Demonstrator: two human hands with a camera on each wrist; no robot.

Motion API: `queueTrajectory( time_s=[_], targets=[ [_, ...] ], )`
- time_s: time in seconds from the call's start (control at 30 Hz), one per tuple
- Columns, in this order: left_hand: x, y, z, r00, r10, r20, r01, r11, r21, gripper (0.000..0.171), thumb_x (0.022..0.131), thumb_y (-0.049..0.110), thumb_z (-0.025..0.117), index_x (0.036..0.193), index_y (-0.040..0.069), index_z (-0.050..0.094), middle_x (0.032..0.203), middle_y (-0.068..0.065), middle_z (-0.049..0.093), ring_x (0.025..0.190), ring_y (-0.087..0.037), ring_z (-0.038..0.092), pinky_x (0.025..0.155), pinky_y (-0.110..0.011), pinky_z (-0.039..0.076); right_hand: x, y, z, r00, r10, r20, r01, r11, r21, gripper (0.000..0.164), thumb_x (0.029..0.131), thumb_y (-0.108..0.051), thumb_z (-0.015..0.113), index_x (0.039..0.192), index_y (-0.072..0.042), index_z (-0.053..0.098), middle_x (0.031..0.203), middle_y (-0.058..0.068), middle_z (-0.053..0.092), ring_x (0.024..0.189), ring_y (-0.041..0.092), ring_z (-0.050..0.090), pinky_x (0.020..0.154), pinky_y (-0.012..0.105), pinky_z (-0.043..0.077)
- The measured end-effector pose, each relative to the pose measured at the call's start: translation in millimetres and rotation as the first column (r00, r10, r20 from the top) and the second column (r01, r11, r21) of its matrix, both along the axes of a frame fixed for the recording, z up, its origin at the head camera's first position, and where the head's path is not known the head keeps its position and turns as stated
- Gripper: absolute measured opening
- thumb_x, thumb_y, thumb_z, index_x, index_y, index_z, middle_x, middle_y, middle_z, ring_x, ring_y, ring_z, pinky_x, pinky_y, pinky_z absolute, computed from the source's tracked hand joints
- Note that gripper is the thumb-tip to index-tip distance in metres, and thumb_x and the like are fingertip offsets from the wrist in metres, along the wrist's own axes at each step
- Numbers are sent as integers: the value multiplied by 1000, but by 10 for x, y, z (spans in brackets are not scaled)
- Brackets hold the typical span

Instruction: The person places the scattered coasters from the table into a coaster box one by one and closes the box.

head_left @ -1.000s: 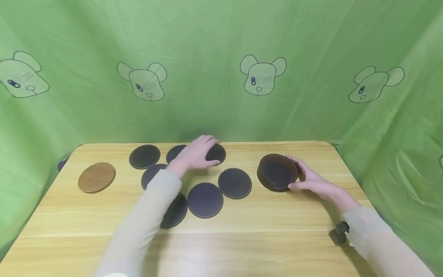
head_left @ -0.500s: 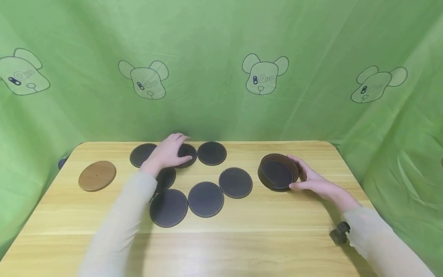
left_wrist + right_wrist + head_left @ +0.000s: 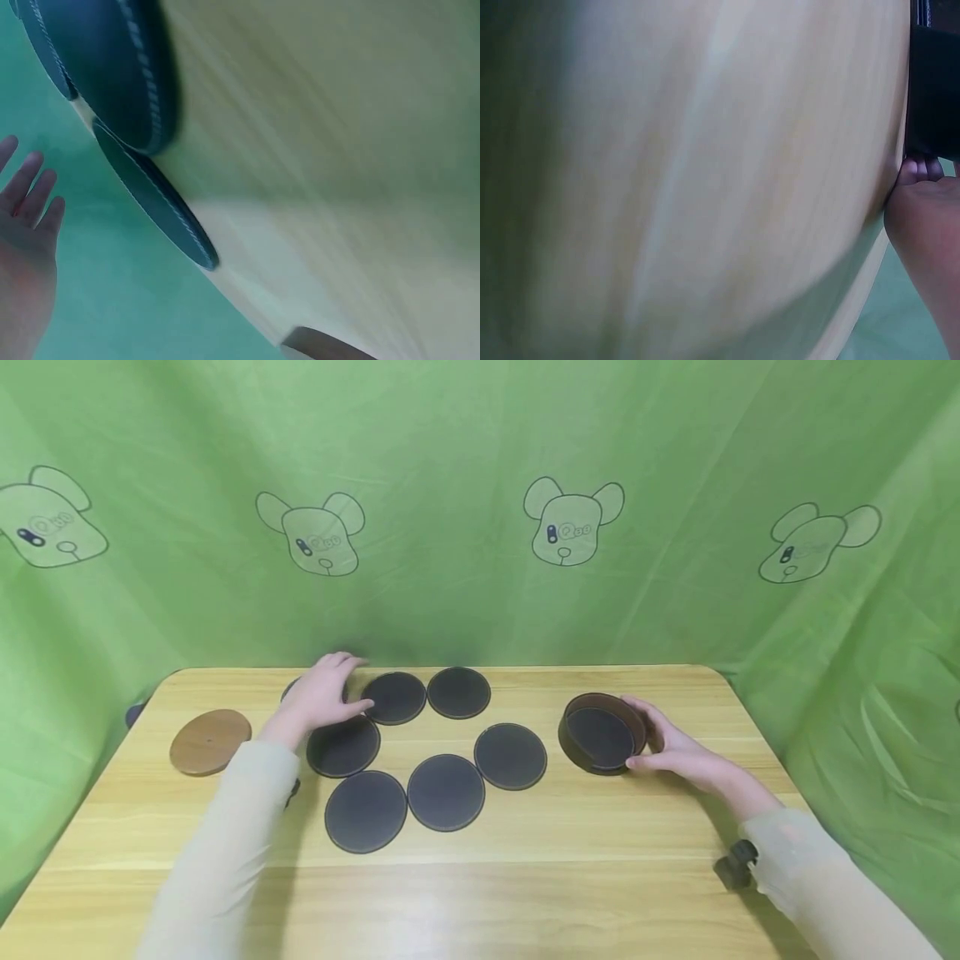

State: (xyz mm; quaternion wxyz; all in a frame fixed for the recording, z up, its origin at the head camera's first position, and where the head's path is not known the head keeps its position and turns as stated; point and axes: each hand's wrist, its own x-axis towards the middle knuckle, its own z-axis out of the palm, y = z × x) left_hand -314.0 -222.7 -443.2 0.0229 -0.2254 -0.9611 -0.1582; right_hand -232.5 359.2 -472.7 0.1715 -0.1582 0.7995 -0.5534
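Note:
My left hand [image 3: 318, 695], fingers extended in the left wrist view, is over the far-left black round coaster [image 3: 292, 688] and covers most of it. Its thumb overlaps the edge of a neighbouring coaster [image 3: 397, 698] in the head view. A stitched coaster [image 3: 154, 195] lies near the hand in the left wrist view. On the right, my right hand [image 3: 678, 753] grips the side of a dark brown round coaster holder [image 3: 640, 727], thumb at the near side and fingers behind it. A black disc [image 3: 598, 737] shows inside the holder, which stands upright on the table.
Several more black coasters, such as the nearest one [image 3: 366, 812], lie flat across the middle of the wooden table [image 3: 525, 893]. At the left lies a round brown wooden disc [image 3: 211, 742]. A green curtain [image 3: 450, 602] hangs behind the table.
My left hand has moved left along the back row, from the rightmost coaster past the middle one to the leftmost. The coasters have stayed put. My right hand and the holder have not moved.

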Motion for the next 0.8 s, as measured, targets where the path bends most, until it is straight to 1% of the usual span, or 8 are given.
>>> queueTrajectory(
  time_s=[0.07, 0.13, 0.3, 0.37, 0.53, 0.67, 0.73, 0.8],
  targets=[
    [15, -51, -15, 1000, 13, 4, -13, 1000, 7, 77, 91, 38, 79, 151, -1, 52, 154, -28, 51, 146, -48, 44, 121, -66, 40, 4, 2, 0, 1000, 1, -3, -1, 1000, -1, 105, 88, 2, 74, 169, -4, 9, 172, 32, 10, 162, 32, 12, 106, -3, 29],
    [24, -107, -30, 1000, 24, 9, -24, 1000, 17, 76, 91, 37, 79, 151, -1, 52, 153, -29, 51, 146, -48, 44, 121, -67, 40, 6, 1, 1, 1000, 0, -7, 0, 1000, 0, 104, 88, 2, 74, 169, -3, 9, 172, 33, 10, 162, 33, 13, 106, -3, 29],
    [45, -262, -47, 998, 47, 29, -48, 998, 50, 73, 93, 32, 77, 151, -4, 51, 152, -32, 50, 145, -51, 43, 122, -67, 37, 3, -1, 1, 1000, -5, -6, 5, 1000, 2, 105, 87, 3, 75, 169, -3, 9, 172, 33, 10, 159, 50, 4, 105, -3, 29],
    [53, -324, -56, 998, 57, 38, -60, 996, 64, 73, 93, 32, 76, 151, -5, 50, 152, -33, 49, 145, -52, 42, 123, -67, 36, 3, 0, -1, 1000, -4, -5, 4, 1000, 2, 106, 87, 3, 75, 169, -2, 8, 172, 33, 10, 158, 53, 2, 105, -3, 29],
    [62, -468, -106, 996, 73, 49, -77, 993, 86, 76, 92, 35, 76, 150, -8, 50, 151, -35, 50, 143, -53, 44, 123, -67, 36, 5, -1, -2, 1000, -7, -9, 7, 1000, 1, 105, 87, 2, 75, 169, -3, 9, 172, 32, 12, 159, 51, 4, 105, -3, 29],
    [75, -551, -140, 993, 97, 69, -104, 989, 107, 79, 92, 37, 76, 150, -10, 49, 150, -35, 51, 142, -54, 45, 123, -67, 36, 2, -1, -8, 1000, -3, -10, 3, 1000, -5, 105, 87, 3, 75, 169, -3, 9, 172, 32, 11, 159, 50, 4, 106, -3, 29],
    [77, -578, -151, 991, 109, 81, -118, 987, 114, 81, 92, 38, 77, 150, -11, 48, 150, -36, 50, 142, -54, 44, 122, -67, 36, 1, -2, -10, 1000, 0, -11, 0, 1000, -10, 105, 87, 3, 75, 169, -3, 9, 172, 32, 11, 160, 47, 5, 106, -3, 28],
    [74, -598, -157, 989, 119, 91, -129, 984, 121, 83, 92, 39, 78, 151, -10, 47, 150, -36, 49, 142, -54, 44, 123, -68, 35, 1, 1, -10, 1000, 0, -10, 0, 1000, -10, 105, 87, 3, 75, 169, -3, 9, 172, 32, 10, 161, 42, 8, 106, -3, 28]
  ],
)
